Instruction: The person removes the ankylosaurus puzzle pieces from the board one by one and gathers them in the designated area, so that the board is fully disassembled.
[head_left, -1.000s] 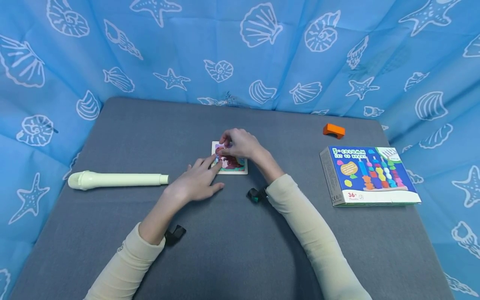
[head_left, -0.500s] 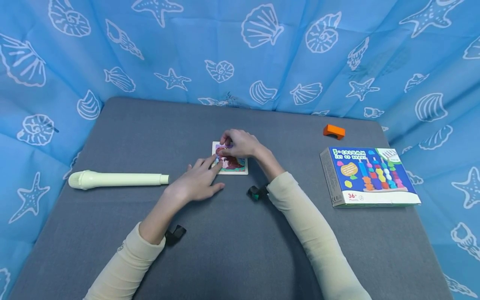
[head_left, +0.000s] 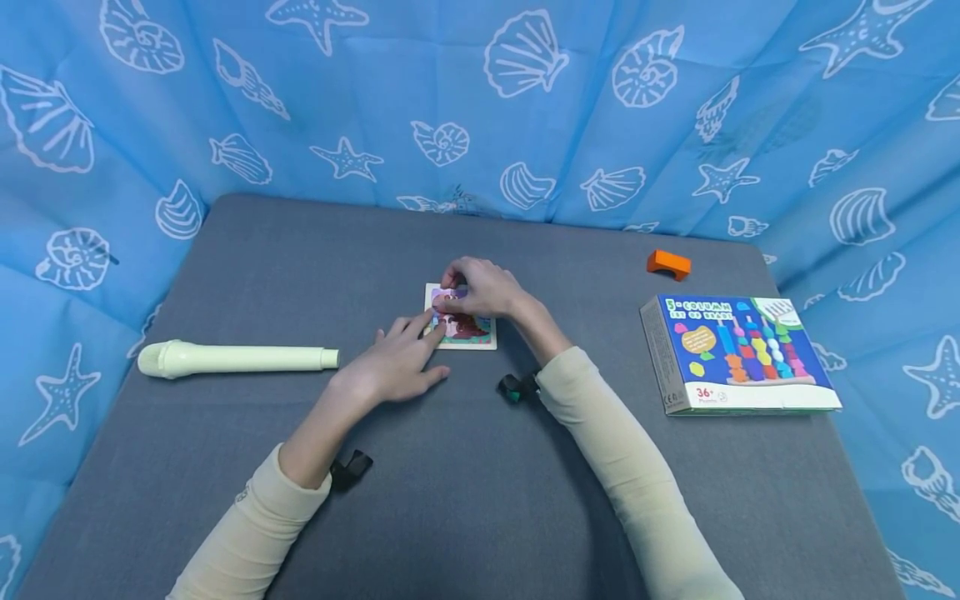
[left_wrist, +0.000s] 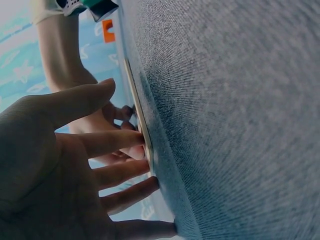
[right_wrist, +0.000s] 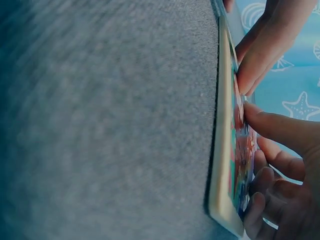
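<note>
Mid-tabletop: small square picture-puzzle board (head_left: 461,321) lying flat, left hand (head_left: 393,364) with straight fingers steadying its left edge, right hand (head_left: 480,287) curled, pressing a purple piece (head_left: 448,296) at far-left corner.

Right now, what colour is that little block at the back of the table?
The little block is orange; it shows best in the head view.

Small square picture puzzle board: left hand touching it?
Touching. In the left wrist view, the left hand's straight fingertips press the small square picture puzzle board's edge; the head view agrees.
</note>
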